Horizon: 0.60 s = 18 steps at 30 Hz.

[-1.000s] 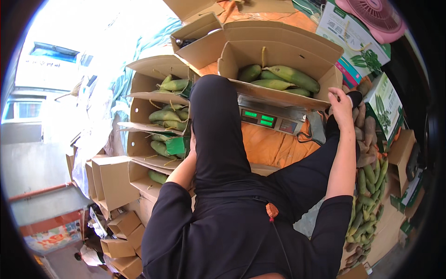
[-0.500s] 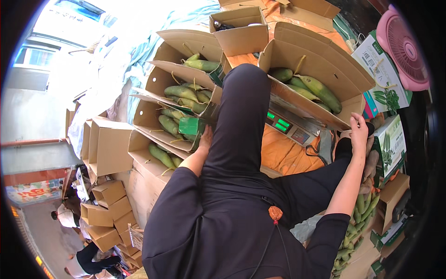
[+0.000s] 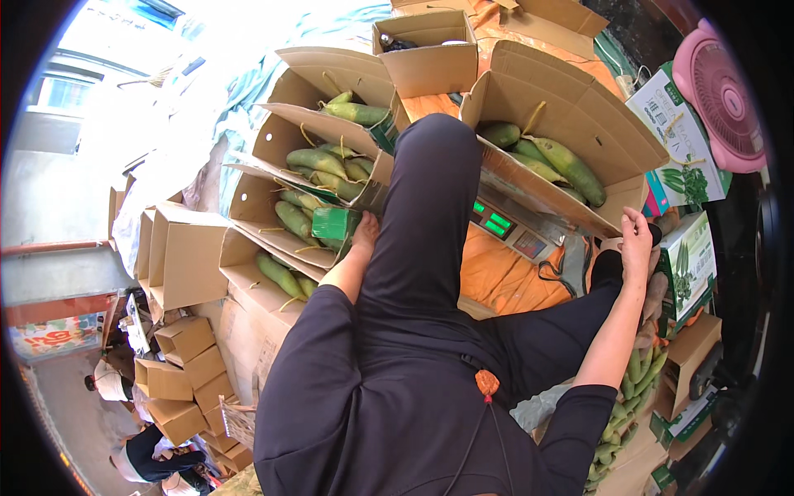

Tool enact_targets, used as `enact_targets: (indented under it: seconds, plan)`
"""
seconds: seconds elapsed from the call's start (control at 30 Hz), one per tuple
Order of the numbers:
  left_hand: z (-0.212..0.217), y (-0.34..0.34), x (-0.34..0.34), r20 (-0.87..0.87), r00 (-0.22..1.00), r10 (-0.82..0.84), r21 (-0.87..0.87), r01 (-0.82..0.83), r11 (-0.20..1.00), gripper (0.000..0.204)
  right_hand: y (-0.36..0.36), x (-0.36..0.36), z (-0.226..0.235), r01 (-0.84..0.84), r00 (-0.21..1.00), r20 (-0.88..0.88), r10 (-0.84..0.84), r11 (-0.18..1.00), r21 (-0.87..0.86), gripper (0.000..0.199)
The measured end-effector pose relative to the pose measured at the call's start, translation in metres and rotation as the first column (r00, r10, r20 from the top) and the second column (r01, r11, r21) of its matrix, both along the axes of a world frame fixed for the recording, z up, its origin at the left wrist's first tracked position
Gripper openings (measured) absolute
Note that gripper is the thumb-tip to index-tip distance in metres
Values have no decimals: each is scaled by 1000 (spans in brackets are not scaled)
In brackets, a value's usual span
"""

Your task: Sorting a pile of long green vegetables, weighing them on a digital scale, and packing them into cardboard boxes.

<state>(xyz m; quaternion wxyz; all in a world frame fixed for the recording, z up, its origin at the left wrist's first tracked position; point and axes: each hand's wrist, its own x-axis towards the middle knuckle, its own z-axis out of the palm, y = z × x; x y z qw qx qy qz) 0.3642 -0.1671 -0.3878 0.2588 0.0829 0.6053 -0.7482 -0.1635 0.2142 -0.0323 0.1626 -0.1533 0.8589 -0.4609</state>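
Observation:
My left hand (image 3: 364, 235) rests beside my raised knee, its fingers stretched along the end of an open carton with a green panel (image 3: 334, 223). Long green radishes (image 3: 294, 220) lie in that carton. On the right, a large open carton (image 3: 571, 83) stands over a weighing scale (image 3: 511, 230) with a lit green display. Inside it lie several big green radishes (image 3: 572, 169), one with a yellow strap beside it. My right hand (image 3: 635, 248) has its fingers curled at this carton's near right corner; part of the grip is hidden.
More open cartons of radishes (image 3: 356, 112) stand in a row at the left. A small carton (image 3: 430, 62) is at the back. A pink fan (image 3: 719, 95) and a printed white carton (image 3: 686, 140) stand right. Loose green produce (image 3: 616, 430) lies lower right. Two people (image 3: 145, 455) are far left.
The whole view has shifted slightly, with the left cartons a little lower and farther left in the picture. Both hands keep their places at the cartons.

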Motion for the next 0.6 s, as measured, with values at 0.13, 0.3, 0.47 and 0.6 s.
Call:
enact_targets:
  seconds: [0.13, 0.3, 0.47, 0.6]
  plan:
    - [54, 45, -54, -53, 912, 406, 577, -304, 758, 45, 12, -2, -2, 46, 999, 7, -47, 997, 63, 25]
    - [110, 52, -70, -67, 802, 593, 786, -324, 527, 40, 10, 0, 3, 84, 996, 20, -86, 994, 67, 24]
    - [54, 12, -7, -37, 996, 86, 143, -80, 987, 48, 5, -9, -18, -28, 983, -182, 33, 999, 33, 21]
    - [73, 33, -39, 43, 996, -75, 95, 70, 993, 50, 5, -3, -13, -38, 976, -214, 43, 999, 28, 21]
